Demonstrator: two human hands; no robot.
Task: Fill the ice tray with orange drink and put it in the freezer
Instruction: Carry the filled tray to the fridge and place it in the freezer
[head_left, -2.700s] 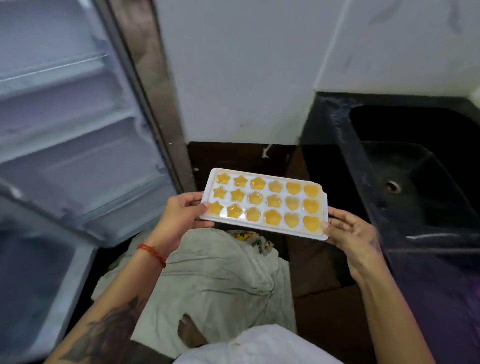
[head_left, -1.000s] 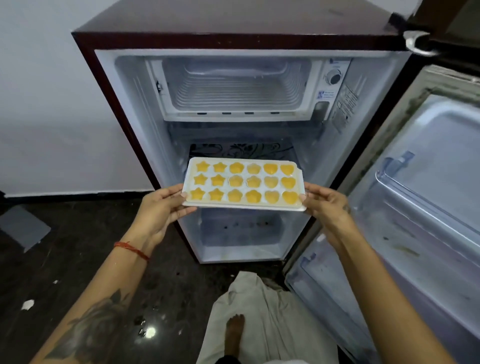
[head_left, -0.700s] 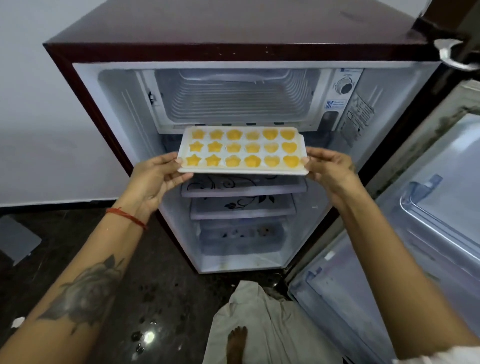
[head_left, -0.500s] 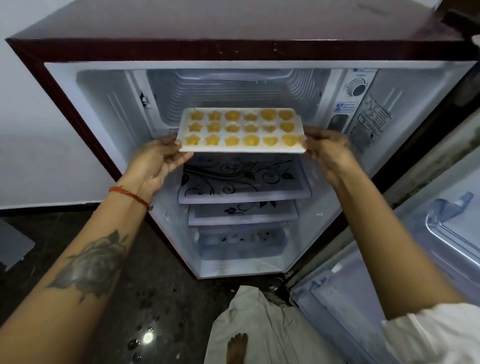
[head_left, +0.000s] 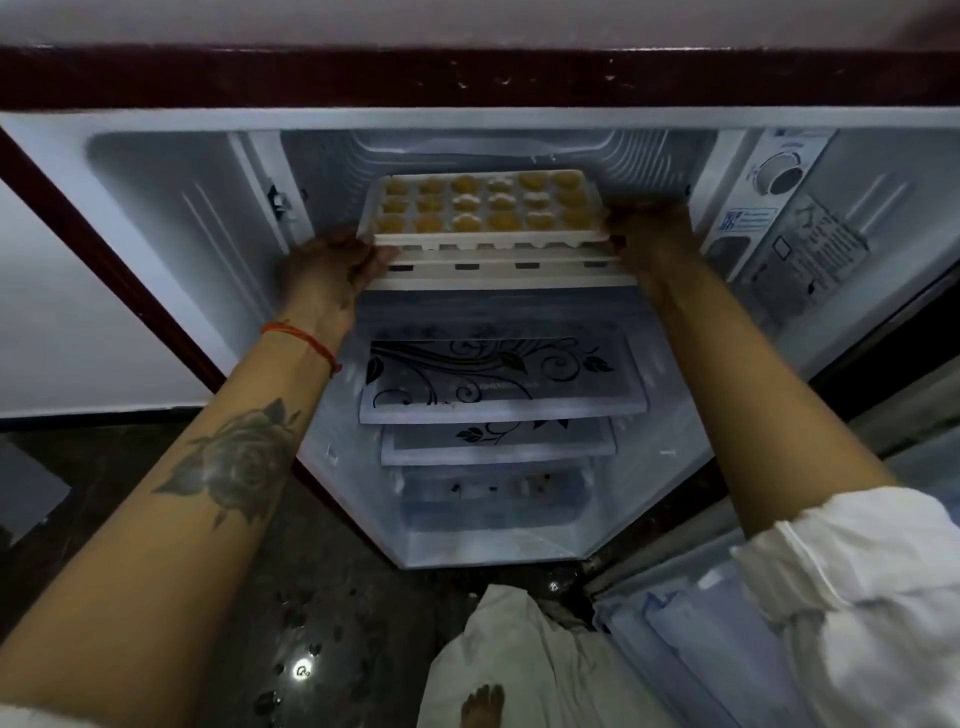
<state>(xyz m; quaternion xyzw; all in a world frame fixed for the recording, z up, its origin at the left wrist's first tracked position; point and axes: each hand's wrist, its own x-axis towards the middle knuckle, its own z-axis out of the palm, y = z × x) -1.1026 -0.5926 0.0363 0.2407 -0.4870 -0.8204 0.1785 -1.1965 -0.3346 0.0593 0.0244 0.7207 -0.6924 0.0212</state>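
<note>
Head camera looks down and forward into an open fridge (head_left: 156, 218), where a person holds a white ice tray (head_left: 483, 208) level at the mouth of the freezer compartment (head_left: 467, 150) at the top. The tray's far part sits inside the compartment's opening, while its near edge lies just above the compartment's front lip (head_left: 498, 270); whether it touches the floor of the compartment I cannot tell. Its small moulds are filled with orange drink (head_left: 465, 184), some paler than others. The left hand (head_left: 332, 265) grips the tray's left end, fingers curled round the near corner, a red thread (head_left: 301, 340) tied at the wrist and a rose tattoo (head_left: 234, 462) on the forearm. The right hand (head_left: 649, 228) holds the right end, its fingers wrapped at the edge, though shadow hides how they lie. Below the freezer are two shelves with a black leaf pattern, the upper shelf (head_left: 498, 379) jutting out above the lower shelf (head_left: 493, 441), and a clear drawer (head_left: 493, 499) beneath them. A round dial (head_left: 779, 174) sits on the panel to the right of the freezer. The fridge door (head_left: 701, 649) stands open at lower right, and a bare foot (head_left: 483, 706) shows on the dark floor (head_left: 322, 597).
</note>
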